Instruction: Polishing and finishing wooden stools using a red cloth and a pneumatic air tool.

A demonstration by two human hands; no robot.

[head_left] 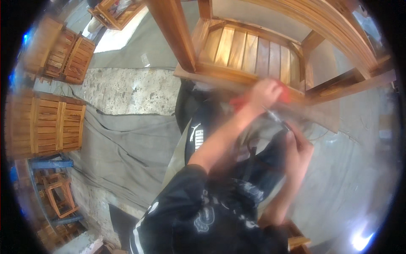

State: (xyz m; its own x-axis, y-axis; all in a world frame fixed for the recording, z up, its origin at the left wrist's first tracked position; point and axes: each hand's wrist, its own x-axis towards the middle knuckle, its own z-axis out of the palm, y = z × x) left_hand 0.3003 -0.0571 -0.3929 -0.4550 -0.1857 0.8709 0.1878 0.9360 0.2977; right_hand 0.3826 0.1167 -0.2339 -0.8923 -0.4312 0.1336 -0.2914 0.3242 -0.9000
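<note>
My left hand (265, 94) is closed around a red object (284, 94) and rests against the front rail of a slatted wooden chair frame (249, 51); the picture is blurred there. Below and to the right, my right hand (299, 150) grips a thin metal tool (277, 117) whose tip points up toward my left hand. Both forearms rise from the lower edge, over my dark printed shirt and dark trousers.
A grey tarp (122, 148) covers the rough concrete floor. Stacked slatted wooden panels (46, 127) stand at the left, more wooden pieces (67, 57) at the upper left, and a small chair frame (61, 197) with blue metal bars at the lower left.
</note>
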